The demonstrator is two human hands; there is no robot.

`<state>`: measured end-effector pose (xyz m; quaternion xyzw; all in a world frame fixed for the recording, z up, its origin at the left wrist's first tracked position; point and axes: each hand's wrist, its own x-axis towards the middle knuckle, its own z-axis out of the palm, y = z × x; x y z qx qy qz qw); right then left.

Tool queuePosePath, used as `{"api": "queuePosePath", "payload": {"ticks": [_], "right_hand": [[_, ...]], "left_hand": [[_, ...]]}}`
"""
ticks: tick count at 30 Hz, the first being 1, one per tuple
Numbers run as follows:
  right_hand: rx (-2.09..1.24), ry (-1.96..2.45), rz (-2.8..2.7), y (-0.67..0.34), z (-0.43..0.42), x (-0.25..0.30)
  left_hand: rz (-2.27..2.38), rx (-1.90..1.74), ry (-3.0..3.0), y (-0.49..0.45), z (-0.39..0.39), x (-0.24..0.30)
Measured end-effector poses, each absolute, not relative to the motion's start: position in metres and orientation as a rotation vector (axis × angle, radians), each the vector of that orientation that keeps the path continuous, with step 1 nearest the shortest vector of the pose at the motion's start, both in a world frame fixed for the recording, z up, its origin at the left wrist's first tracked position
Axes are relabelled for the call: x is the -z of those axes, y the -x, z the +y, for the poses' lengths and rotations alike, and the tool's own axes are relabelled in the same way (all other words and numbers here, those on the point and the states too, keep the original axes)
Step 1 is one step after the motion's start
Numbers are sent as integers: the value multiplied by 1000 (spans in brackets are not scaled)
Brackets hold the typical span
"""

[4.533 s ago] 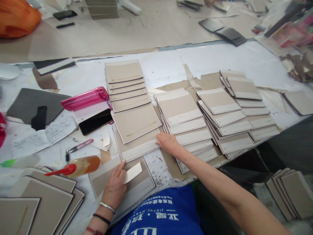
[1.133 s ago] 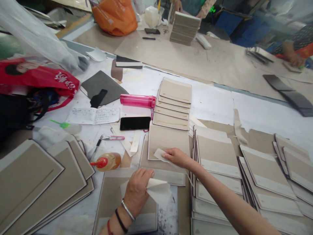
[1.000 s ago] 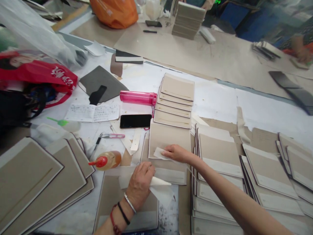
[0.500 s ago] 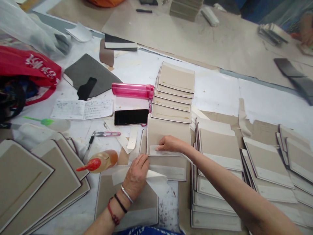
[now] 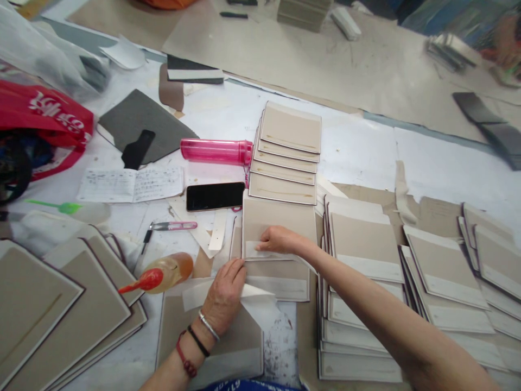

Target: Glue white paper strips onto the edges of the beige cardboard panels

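Note:
My right hand (image 5: 278, 240) is curled closed, its thumb side pressed on a white strip (image 5: 253, 250) along the lower edge of a beige panel (image 5: 280, 214). Nothing shows between those fingers. At the panel's lower left corner, my left hand (image 5: 225, 290) has its fingers drawn together, fingertips touching the edge. White paper (image 5: 255, 291) sticks out on both sides of this hand, which seems to grip it; the hand hides its middle. Beneath lies another beige panel with a pale strip (image 5: 280, 286). A larger beige panel (image 5: 248, 339) is under my left wrist.
Overlapping panels (image 5: 285, 127) with glue lines run away behind the work. Stacked panels (image 5: 358, 320) stand at right, more panels (image 5: 93, 293) at left. A red-tipped glue bottle (image 5: 173, 270), thread snips (image 5: 173, 225), phone (image 5: 215, 196) and pink bottle (image 5: 215, 151) lie left of my hands.
The view has shifted slightly, so the things at left sit a little further left in the picture. Both hands keep nearly the same places on the panel.

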<state>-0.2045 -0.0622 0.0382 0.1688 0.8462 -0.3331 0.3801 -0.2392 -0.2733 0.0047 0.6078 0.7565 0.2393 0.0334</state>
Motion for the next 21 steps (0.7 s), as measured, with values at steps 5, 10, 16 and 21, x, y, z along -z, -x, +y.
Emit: {"api": "queuePosePath", "payload": {"ticks": [5,10,16,21], "right_hand": [[775,-408,2177,205,-63,-39],[720,-385,2199,205,-64,-36],[663,-363,2199,205,-66,-53],[700,-475,2173,173,-40,-74]], "left_hand": [[2338,-729,-1854,239,-271,-8],[2261,-711,-1873,239,-268,-6],[2219,-603,-1954,242,-266,0],[2203,-563,-2031,244,-266,2]]}}
